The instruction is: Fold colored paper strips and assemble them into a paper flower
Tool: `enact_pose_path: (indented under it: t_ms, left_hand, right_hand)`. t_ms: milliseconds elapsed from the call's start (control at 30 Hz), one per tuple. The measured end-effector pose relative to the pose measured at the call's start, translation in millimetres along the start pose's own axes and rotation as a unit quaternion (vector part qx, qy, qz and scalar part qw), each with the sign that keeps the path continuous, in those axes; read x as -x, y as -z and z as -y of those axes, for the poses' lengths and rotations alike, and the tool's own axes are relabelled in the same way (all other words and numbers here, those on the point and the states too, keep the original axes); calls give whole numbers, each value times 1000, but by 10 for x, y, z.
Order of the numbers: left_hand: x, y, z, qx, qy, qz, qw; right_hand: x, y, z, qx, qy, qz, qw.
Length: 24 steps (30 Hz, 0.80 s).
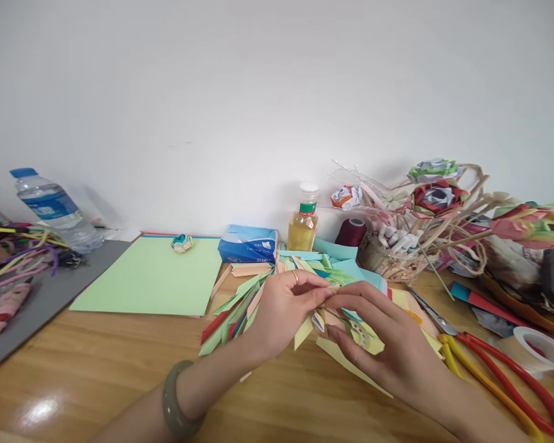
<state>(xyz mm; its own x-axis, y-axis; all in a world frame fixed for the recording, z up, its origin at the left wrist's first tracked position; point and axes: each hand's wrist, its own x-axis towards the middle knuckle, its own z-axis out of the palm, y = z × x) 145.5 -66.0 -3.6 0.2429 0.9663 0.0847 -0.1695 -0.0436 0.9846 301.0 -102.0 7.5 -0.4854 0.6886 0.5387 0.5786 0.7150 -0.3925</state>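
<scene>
My left hand (281, 307), with a ring on one finger and a green bangle at the wrist, pinches thumb against fingertips. Meeting it at the fingertips is my right hand (397, 335), its fingers curled inward. Between and just below the fingertips shows a small folded paper piece (318, 321), whitish with a dark and a yellow edge. My fingers cover much of it, so its full shape is hidden. Beneath and behind both hands lies a heap of coloured paper strips (240, 311). A pale yellow sheet (346, 363) sticks out under my right hand.
Scissors (489, 363) and a tape roll (540, 347) lie on the right, below paper flowers (438, 197) in a jar. Behind the strips stand a tissue pack (248, 244) and an oil-coloured bottle (303, 224). Green paper (148, 277) and a water bottle (55, 209) are left.
</scene>
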Motion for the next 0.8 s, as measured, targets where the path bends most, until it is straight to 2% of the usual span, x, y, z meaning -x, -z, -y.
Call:
enact_pose_path:
  t_ms: [200,400,633,800]
  left_hand:
    - [20,-6,4,3,-14,-9,1000]
    - [33,-21,-42,-3,-9,-12,1000]
    - [26,-10,-106,-18,12,-20,1000]
    - [3,16,-81,37,6,-7,999]
  right_hand:
    - [6,-4,17,-7,-7,-10,1000]
    - [-21,18,13,-23,3,21,1000]
    - [15,59,-9,32,47,3,998]
    - [23,100,-110,76,106,-34,991]
